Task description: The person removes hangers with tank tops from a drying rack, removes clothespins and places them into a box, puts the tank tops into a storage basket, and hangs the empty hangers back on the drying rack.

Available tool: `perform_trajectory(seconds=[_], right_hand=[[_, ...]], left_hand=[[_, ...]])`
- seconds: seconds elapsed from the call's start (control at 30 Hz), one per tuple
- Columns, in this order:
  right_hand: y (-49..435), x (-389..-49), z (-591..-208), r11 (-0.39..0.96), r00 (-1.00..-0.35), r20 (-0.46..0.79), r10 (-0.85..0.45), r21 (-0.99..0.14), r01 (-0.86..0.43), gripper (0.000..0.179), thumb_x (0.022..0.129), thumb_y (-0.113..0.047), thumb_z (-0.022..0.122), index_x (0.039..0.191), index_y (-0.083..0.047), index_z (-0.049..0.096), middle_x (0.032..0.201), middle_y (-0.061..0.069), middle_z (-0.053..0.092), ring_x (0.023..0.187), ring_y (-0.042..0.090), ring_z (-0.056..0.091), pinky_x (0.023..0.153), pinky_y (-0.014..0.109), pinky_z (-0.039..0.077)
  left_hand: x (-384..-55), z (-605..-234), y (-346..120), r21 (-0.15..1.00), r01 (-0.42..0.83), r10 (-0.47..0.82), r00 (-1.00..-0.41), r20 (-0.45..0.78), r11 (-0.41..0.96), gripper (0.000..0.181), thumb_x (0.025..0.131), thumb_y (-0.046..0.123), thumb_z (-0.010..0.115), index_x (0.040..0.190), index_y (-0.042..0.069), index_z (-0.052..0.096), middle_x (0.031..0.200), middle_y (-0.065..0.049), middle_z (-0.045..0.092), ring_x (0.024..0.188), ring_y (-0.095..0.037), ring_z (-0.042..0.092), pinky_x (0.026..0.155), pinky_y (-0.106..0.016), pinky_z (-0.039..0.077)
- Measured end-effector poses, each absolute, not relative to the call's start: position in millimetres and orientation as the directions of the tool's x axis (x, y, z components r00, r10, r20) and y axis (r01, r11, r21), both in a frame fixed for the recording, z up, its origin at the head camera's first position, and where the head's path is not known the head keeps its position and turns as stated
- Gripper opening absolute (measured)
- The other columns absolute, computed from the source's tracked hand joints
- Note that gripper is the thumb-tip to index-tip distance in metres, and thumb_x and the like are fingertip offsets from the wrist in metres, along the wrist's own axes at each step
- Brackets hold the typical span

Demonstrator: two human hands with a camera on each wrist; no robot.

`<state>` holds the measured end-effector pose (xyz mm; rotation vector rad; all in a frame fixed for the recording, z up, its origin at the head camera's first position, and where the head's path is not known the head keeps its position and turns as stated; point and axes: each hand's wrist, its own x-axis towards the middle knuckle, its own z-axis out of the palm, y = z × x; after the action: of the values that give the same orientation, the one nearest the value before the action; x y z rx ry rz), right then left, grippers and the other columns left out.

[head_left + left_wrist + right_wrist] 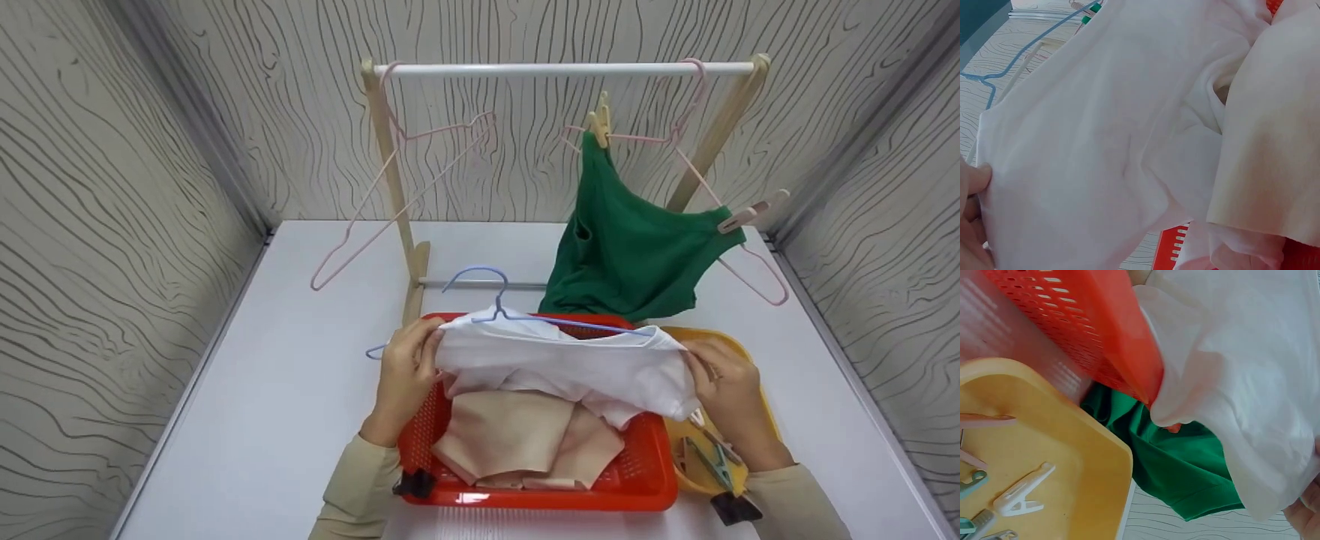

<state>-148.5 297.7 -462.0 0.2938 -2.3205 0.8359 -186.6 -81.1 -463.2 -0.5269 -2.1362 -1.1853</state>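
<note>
A white garment [555, 364] is stretched between both hands above a red basket [660, 480]. My left hand [409, 364] pinches its left upper corner, thumb against the cloth in the left wrist view. At its right upper corner, my right hand [724, 382] pinches the fabric; only those fingertips [1306, 512] show in the right wrist view. A blue hanger [499, 296] lies along the garment's top edge, hook upward, its left end poking out beyond my left hand. How far the hanger goes inside the cloth is hidden. Beige clothing [510, 435] lies in the basket underneath.
Behind stands a rack with a white bar [562, 70]. A bare pink hanger [360, 214] hangs at left; a green garment [637, 247] is clipped to another pink hanger at right. A yellow bin [765, 405] beside the basket holds several clothespins [1022, 492].
</note>
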Motion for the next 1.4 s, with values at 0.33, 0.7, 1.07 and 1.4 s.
perform_trajectory(seconds=[0.33, 0.7, 1.07, 1.4], right_hand=[[297, -144, -468, 0.784, -0.806, 0.592, 0.020, -0.509, -0.355, 0.024, 0.077, 0.015, 0.069, 0.099, 0.007, 0.071, 0.090, 0.018, 0.072, 0.080, 0.030, 0.066, 0.085, -0.007, 0.033], [277, -132, -476, 0.818, -0.891, 0.453, -0.022, -0.505, -0.277, 0.024, 0.079, 0.007, 0.071, 0.103, 0.000, 0.073, 0.090, 0.009, 0.071, 0.081, 0.023, 0.064, 0.079, 0.022, 0.058], [260, -127, -474, 0.834, -0.931, 0.355, -0.082, -0.487, -0.259, 0.022, 0.080, 0.002, 0.072, 0.103, 0.000, 0.073, 0.097, 0.010, 0.073, 0.087, 0.027, 0.070, 0.078, 0.043, 0.057], [244, -123, -486, 0.780, -0.962, 0.163, -0.218, -0.563, -0.273, 0.025, 0.084, -0.014, 0.073, 0.109, -0.012, 0.073, 0.112, 0.005, 0.073, 0.104, 0.028, 0.069, 0.087, 0.042, 0.055]], left_hand=[[-189, -461, -82, 0.620, 0.579, -0.040, -0.713, 0.700, 0.530, 0.011, 0.090, 0.000, 0.061, 0.098, 0.000, 0.068, 0.093, -0.012, 0.072, 0.083, -0.023, 0.063, 0.076, -0.032, 0.052], [-189, -462, -83, 0.658, 0.546, -0.143, -0.704, 0.696, 0.519, 0.011, 0.089, -0.004, 0.060, 0.096, -0.005, 0.068, 0.086, -0.015, 0.070, 0.077, -0.024, 0.061, 0.074, -0.031, 0.049], [-187, -464, -84, 0.661, 0.548, -0.108, -0.722, 0.683, 0.513, 0.011, 0.090, -0.003, 0.060, 0.098, -0.003, 0.068, 0.088, -0.013, 0.070, 0.080, -0.023, 0.062, 0.077, -0.032, 0.051], [-187, -466, -77, 0.632, 0.585, -0.046, -0.714, 0.699, 0.508, 0.012, 0.090, 0.000, 0.062, 0.099, 0.000, 0.069, 0.091, -0.010, 0.072, 0.081, -0.021, 0.063, 0.075, -0.032, 0.052]])
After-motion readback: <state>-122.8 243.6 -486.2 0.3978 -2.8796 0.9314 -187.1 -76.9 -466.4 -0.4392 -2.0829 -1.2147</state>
